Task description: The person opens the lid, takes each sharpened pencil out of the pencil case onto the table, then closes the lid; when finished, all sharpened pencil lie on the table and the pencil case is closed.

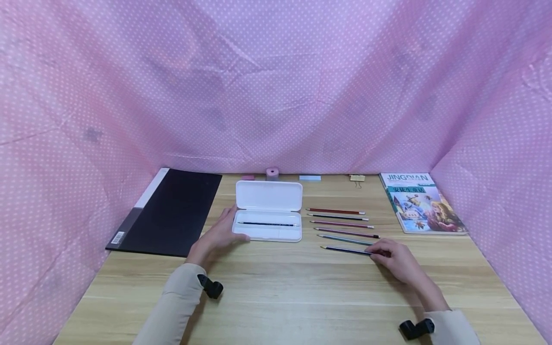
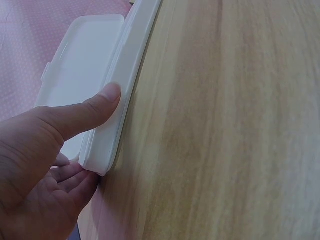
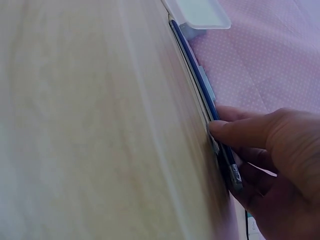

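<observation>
Your left hand (image 1: 222,232) is gripping the open white plastic pencil case (image 1: 263,234); your right hand (image 1: 396,259) is pinching a slim dark-blue pencil (image 1: 346,250).

The left sleeve (image 1: 169,306), lightly creased, and the right sleeve (image 1: 453,328) are pale beige and wrist-length, with a stubby, round-ended black left camera (image 1: 212,288) and a matching right camera (image 1: 416,330) at the cuffs (image 1: 189,276).

White case (image 1: 264,233) and pencils (image 1: 345,233) on table (image 1: 302,297)
</observation>
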A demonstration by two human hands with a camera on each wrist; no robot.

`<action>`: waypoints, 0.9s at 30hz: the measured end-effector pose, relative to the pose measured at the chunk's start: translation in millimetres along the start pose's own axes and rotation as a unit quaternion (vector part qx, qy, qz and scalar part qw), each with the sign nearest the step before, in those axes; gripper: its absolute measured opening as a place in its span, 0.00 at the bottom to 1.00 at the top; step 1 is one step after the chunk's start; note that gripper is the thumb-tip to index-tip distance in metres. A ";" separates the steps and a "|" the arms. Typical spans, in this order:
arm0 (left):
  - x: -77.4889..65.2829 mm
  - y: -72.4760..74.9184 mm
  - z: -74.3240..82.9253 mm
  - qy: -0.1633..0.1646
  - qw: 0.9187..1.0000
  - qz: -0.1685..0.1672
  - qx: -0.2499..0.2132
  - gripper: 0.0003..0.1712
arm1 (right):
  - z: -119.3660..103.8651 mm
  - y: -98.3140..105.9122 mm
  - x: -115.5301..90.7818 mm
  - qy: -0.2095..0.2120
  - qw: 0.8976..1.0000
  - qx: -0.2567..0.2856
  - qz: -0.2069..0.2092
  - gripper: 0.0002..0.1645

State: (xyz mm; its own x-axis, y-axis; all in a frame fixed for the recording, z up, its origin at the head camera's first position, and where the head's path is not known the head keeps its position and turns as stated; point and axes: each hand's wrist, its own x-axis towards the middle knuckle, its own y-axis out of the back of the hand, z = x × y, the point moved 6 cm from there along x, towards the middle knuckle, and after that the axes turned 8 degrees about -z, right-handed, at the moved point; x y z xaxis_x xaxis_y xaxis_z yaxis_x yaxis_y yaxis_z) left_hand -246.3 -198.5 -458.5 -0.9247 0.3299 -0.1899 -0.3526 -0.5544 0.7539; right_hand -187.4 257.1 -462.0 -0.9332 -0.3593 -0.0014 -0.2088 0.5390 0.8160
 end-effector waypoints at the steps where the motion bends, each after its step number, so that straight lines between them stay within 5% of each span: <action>1: 0.2 0.0 -0.1 0.002 1.000 -0.001 0.000 0.65 | 0.2 0.2 0.0 -0.002 1.000 -0.001 0.001 0.13; 27: 1.5 -1.0 -0.2 0.008 1.000 -0.004 -0.005 0.66 | -5.0 3.7 0.8 -0.006 1.000 0.001 0.009 0.11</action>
State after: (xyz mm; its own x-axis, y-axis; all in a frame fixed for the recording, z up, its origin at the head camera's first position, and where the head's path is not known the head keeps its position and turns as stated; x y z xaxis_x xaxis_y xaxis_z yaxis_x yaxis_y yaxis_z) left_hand -247.3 -197.6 -459.7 -0.9237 0.3230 -0.2062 -0.3619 -0.5587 0.7462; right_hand -187.5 255.0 -456.1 -0.9404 -0.3401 0.0070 -0.1917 0.5466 0.8151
